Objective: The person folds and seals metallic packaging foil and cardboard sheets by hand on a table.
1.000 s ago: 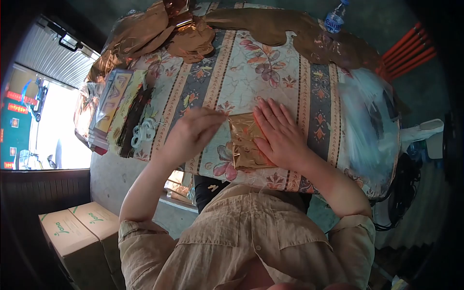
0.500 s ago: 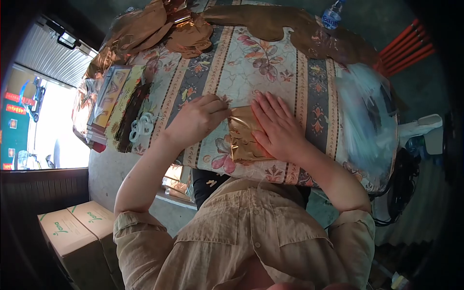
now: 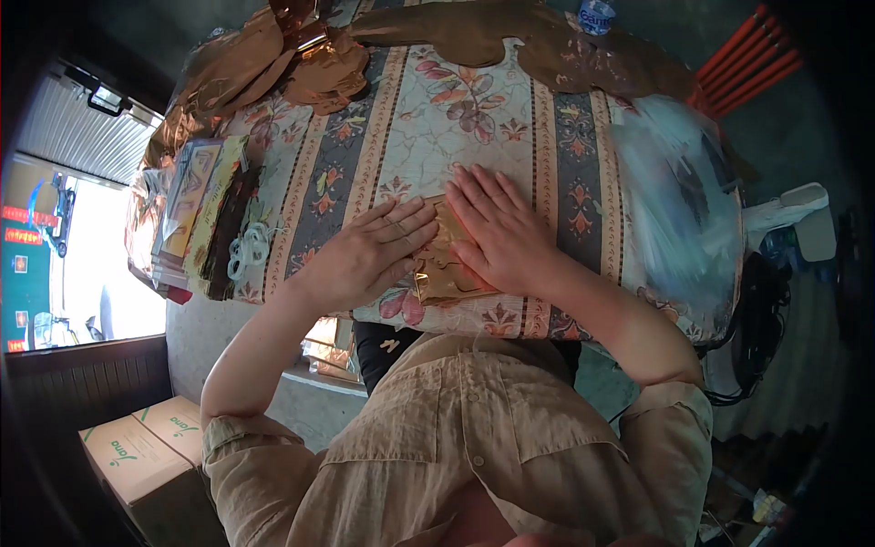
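Observation:
A folded piece of shiny gold foil (image 3: 437,273) lies on the flower-patterned tablecloth (image 3: 428,118), close to the table's front edge. My right hand (image 3: 506,232) rests flat over its right side, fingers stretched out and pointing away from me. From the other side, my left hand (image 3: 369,251) lies with straight fingers, their tips reaching the foil's left edge. Neither hand grips anything. Part of the foil is hidden beneath my palms and fingers.
Left on the table are a stack of printed paper packs (image 3: 205,214) and a white string bundle (image 3: 248,253). Brown-gold foil sheets (image 3: 456,32) line the back, near a water bottle (image 3: 597,16). Clear plastic bags (image 3: 670,201) lie right. Cardboard boxes (image 3: 150,447) stand on the floor.
My left hand has uncurled its fingers and laid them flat at the foil's left edge. My right hand stays on the foil. The whole view has shifted slightly.

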`<act>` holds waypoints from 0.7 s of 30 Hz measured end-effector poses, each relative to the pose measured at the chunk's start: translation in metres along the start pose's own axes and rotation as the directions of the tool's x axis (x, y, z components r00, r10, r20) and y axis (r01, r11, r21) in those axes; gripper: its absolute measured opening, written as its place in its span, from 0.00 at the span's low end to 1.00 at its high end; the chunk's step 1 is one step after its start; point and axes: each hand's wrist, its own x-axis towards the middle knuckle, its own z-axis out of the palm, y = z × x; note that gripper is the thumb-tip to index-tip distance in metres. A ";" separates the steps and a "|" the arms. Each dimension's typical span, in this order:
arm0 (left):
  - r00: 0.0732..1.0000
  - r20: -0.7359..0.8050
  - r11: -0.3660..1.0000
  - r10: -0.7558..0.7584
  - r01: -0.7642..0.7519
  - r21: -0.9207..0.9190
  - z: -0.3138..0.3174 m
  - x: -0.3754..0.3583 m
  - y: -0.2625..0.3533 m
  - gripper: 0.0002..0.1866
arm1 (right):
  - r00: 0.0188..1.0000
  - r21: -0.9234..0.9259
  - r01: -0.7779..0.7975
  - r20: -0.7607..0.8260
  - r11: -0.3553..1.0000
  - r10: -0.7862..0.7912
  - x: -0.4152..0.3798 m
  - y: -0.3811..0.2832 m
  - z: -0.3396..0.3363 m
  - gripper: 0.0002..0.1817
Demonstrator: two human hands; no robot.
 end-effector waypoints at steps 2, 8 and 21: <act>1.000 0.027 1.000 -0.007 0.006 0.017 -0.001 -0.001 0.000 0.28 | 1.000 0.003 0.011 -0.008 1.000 -0.011 0.000 0.000 0.002 0.36; 0.998 0.019 0.998 -0.063 0.063 0.011 0.000 -0.020 0.031 0.31 | 0.997 0.068 0.073 0.035 0.995 -0.075 -0.013 -0.013 -0.009 0.37; 0.915 -0.381 0.968 0.129 -0.032 0.251 0.043 -0.047 0.060 0.19 | 0.987 0.104 0.120 0.090 0.987 -0.130 -0.043 -0.045 -0.026 0.37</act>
